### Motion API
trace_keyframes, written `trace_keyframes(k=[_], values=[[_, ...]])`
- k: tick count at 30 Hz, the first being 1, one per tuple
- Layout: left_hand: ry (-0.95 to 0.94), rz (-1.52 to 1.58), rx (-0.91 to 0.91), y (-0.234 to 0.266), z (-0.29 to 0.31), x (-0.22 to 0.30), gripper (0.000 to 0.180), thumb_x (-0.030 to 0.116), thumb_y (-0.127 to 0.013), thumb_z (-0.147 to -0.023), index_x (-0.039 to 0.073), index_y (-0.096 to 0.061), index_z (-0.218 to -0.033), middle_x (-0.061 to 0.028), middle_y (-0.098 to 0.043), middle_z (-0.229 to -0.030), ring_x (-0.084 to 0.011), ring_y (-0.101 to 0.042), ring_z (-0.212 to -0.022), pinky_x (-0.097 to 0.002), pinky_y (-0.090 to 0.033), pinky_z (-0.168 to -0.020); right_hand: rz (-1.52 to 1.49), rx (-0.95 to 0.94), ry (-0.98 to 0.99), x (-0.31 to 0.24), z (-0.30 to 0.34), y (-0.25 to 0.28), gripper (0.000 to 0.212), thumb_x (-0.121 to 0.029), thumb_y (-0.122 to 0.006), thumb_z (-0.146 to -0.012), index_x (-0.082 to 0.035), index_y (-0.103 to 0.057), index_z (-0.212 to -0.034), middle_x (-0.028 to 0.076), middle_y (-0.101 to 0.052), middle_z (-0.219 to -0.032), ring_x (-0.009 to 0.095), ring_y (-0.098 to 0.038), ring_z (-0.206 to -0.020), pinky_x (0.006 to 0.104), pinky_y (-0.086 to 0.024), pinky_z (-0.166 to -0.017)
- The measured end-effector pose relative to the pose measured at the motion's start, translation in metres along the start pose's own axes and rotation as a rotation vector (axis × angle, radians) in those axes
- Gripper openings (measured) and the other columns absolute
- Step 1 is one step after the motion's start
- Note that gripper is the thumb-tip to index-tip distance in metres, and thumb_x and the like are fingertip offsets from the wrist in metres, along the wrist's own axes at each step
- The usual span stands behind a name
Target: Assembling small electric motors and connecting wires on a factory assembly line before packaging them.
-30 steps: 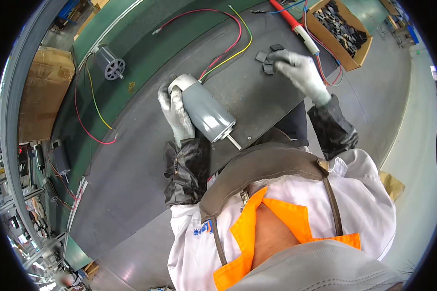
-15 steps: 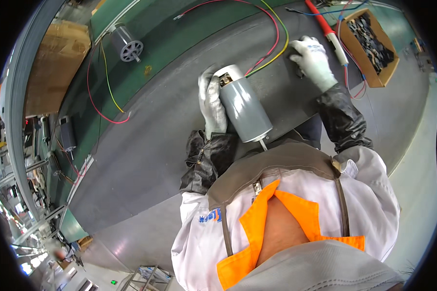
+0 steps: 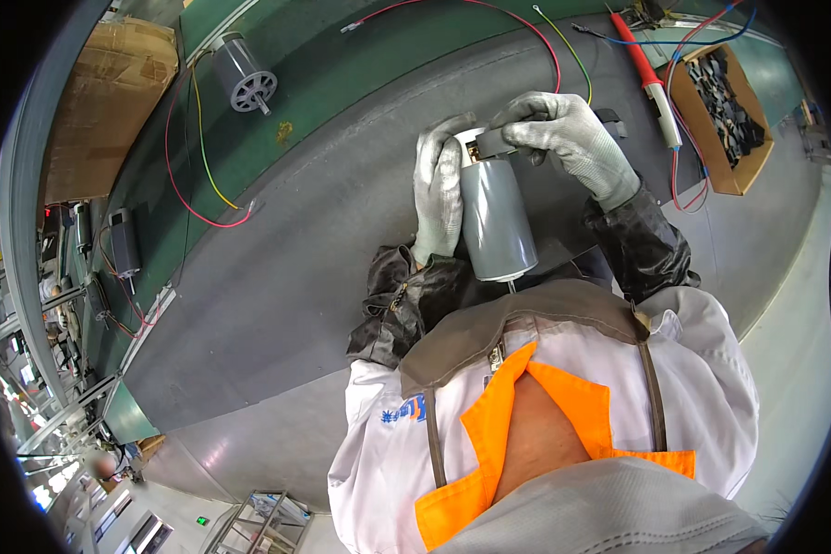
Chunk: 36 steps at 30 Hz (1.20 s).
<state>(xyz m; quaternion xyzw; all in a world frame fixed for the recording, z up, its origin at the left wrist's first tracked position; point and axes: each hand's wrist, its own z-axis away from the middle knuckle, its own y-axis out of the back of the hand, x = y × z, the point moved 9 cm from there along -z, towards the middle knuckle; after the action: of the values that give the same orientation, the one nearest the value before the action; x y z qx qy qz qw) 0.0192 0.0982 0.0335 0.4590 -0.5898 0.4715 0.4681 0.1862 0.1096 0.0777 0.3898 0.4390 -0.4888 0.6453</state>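
A grey cylindrical electric motor (image 3: 499, 222) lies in front of me, its shaft end toward my body and its white end cap away from me. My gloved left hand (image 3: 439, 185) is closed against the motor's left side near the cap. With my gloved right hand (image 3: 572, 138) I pinch a small dark grey curved cover (image 3: 494, 143) at the opening beside the cap, where some brass-coloured metal shows. My fingers partly hide where the cover meets the motor. Another dark curved piece (image 3: 611, 120) lies just right of my right hand. Red and yellow-green wires run away beyond the motor.
A cardboard box (image 3: 754, 171) of dark pieces stands at the far right, beside a red-and-white pen-shaped tool (image 3: 644, 69) with wires. Another motor (image 3: 237, 74) lies on the green belt (image 3: 295, 88) at the far left, near a large carton (image 3: 115, 102). A dark cylinder (image 3: 125, 242) lies further left.
My right hand has come left from the tabletop to the motor's cap end, now with the dark cover in its fingers. The motor has turned slightly, its visible opening still near my left hand.
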Motion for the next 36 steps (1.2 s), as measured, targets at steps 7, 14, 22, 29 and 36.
trace_keyframes(k=[7,14,22,29,36], values=[[0.015,0.044,0.02,0.0,-0.002,-0.005,0.036,0.027,-0.045,-0.106,0.0,-0.061,-0.124,-0.0128,-0.059,-0.127,-0.0229,-0.056,-0.119,-0.0341,-0.043,-0.104,-0.008,-0.034,-0.03,0.005,-0.012,-0.011,0.018,-0.014,-0.074,-0.092,-0.001,-0.073,-0.103,0.0,-0.067,-0.077,0.004,-0.06,-0.065,0.0202,-0.048,-0.058],[-0.047,0.004,0.012,-0.005,-0.006,-0.001,0.032,0.019,-0.042,-0.106,-0.001,-0.062,-0.121,-0.0133,-0.059,-0.127,-0.0252,-0.056,-0.12,-0.0369,-0.043,-0.104,-0.073,-0.088,-0.068,0.016,-0.021,-0.007,0.013,-0.01,-0.072,-0.093,-0.001,-0.073,-0.101,0.0,-0.067,-0.077,0.006,-0.06,-0.064,0.0224,-0.049,-0.057],[0.078,-0.008,0.036,-0.004,-0.007,-0.018,0.036,0.029,-0.051,-0.105,-0.002,-0.058,-0.122,-0.0162,-0.057,-0.127,-0.0246,-0.056,-0.118,-0.0364,-0.044,-0.102,0.41,0.173,0.163,-0.001,-0.018,-0.009,0.042,-0.009,-0.07,-0.09,-0.004,-0.063,-0.131,0.009,-0.073,-0.088,0.015,-0.068,-0.075,0.0287,-0.056,-0.068],[0.086,0.084,0.033,-0.009,-0.009,-0.009,0.032,0.025,-0.052,-0.104,-0.001,-0.059,-0.12,-0.014,-0.057,-0.129,-0.0218,-0.056,-0.118,-0.0351,-0.044,-0.103,0.317,-0.118,-0.077,0.006,-0.029,-0.004,0.056,-0.019,-0.072,-0.088,-0.004,-0.057,-0.141,0.006,-0.071,-0.09,0.01,-0.064,-0.078,0.0256,-0.053,-0.071],[0.091,0.151,0.02,-0.008,-0.005,-0.018,0.03,0.023,-0.051,-0.104,-0.001,-0.057,-0.121,-0.014,-0.055,-0.131,-0.0217,-0.055,-0.119,-0.036,-0.044,-0.104,0.599,-0.13,0.093,0.001,-0.04,0.002,0.057,-0.032,-0.076,-0.087,-0.001,-0.063,-0.133,0.013,-0.072,-0.099,0.016,-0.069,-0.082,0.029,-0.056,-0.071]])
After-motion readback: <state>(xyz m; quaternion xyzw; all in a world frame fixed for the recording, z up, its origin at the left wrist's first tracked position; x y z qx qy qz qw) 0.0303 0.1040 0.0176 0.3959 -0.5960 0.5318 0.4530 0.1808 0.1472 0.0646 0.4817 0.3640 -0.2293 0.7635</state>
